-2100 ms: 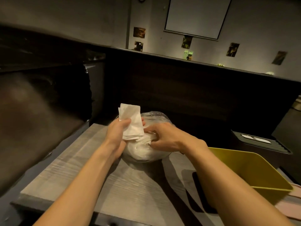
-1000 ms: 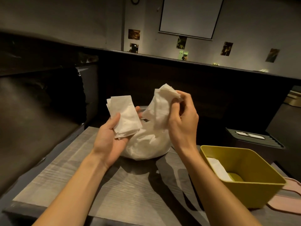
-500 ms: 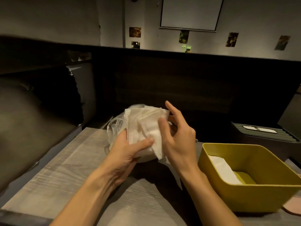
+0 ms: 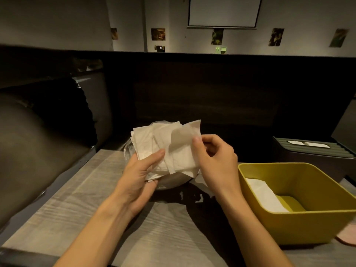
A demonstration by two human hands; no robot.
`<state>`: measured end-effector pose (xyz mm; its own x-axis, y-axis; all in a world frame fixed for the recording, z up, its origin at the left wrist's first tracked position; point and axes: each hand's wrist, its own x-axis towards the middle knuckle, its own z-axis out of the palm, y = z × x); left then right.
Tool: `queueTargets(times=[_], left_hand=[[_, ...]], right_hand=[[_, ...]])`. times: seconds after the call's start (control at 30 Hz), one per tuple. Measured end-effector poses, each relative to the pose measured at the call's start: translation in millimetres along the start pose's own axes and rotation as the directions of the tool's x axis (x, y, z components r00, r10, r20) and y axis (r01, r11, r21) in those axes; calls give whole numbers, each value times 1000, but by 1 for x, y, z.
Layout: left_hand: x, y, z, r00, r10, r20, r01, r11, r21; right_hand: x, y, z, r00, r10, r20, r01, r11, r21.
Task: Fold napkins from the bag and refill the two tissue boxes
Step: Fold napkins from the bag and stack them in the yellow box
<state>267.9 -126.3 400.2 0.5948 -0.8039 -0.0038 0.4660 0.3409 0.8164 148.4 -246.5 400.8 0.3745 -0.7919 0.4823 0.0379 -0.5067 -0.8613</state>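
Partly hidden behind the white paper napkins (image 4: pixel 165 149), the clear plastic bag (image 4: pixel 128 151) shows only as a crinkled edge to their left and a pale rounded bulge beneath them, so how much it still holds cannot be made out. The left hand (image 4: pixel 138 182) grips the fanned stack of napkins from below, thumb pressed across the front sheets and fingers curled behind them; the right hand (image 4: pixel 215 160) pinches the upper right edge of the frontmost sheet between thumb and forefinger, its other fingers loosely curled behind. Both hands hold the napkins above the far part of the grey wood-grain desk (image 4: pixel 77 205). To the right, the mustard-yellow square plastic tissue box (image 4: pixel 300 226) stands on the desk with a folded white napkin (image 4: pixel 264 197) lying against its left inner wall; its right side is cut off by the picture's edge. Beyond it a dark ribbed-top tissue box (image 4: pixel 316 151) sits in shadow, a white strip showing in its slot, and its base is hard to read. A pink object (image 4: pixel 346 236) peeks in at the lower right corner, too cropped to identify. Compared with half a second ago, the right hand's fingers have closed from a spread pose onto the sheet, and the napkins are fanned wider.
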Motion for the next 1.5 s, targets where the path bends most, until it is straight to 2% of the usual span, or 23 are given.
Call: queueTargets(times=[0.13, 0.33, 0.53, 0.7, 0.83, 0.97, 1.07, 1.17, 1.3, 1.4, 1.5], left_hand=[[-1, -3, 0, 1000, 16, -15, -15, 998, 64], [-3, -6, 1, 999, 51, -13, -49, 987, 153], [-1, -7, 1, 998, 54, -28, -50, 988, 149], [-1, -9, -1, 999, 34, 1, -34, 983, 180], [-2, -9, 1, 998, 61, 23, -64, 987, 151], [-4, -9, 6, 997, 77, 30, -81, 978, 194], [-1, -7, 3, 997, 60, -42, -55, 992, 116], [1, 0, 0, 997, 28, -74, -32, 998, -46], [3, 7, -1, 994, 32, -104, -53, 977, -207], [4, 9, -2, 992, 47, -120, -77, 963, -258], [4, 11, -4, 986, 69, -150, -113, 944, -310]], right_hand=[[-3, -2, 3, 995, -24, 92, 27, 999, -32], [-1, -2, 0, 996, 33, 82, -38, 998, 54], [2, 5, -1, 998, -27, 48, 29, 998, -59], [-1, 6, 0, 1000, 12, 1, -12, 998, -55], [-4, 3, 4, 999, 9, 33, -7, 999, -45], [-7, 4, 10, 992, 13, 123, -5, 998, -60], [-9, 0, 9, 976, 36, 214, -39, 999, 11], [-5, -1, 5, 953, 49, 300, -73, 995, 71], [-3, 0, 3, 919, 86, 384, -106, 994, 30], [-4, -3, 2, 917, 59, 394, -93, 994, 66], [-3, -5, -1, 937, 34, 347, -67, 994, 83]])
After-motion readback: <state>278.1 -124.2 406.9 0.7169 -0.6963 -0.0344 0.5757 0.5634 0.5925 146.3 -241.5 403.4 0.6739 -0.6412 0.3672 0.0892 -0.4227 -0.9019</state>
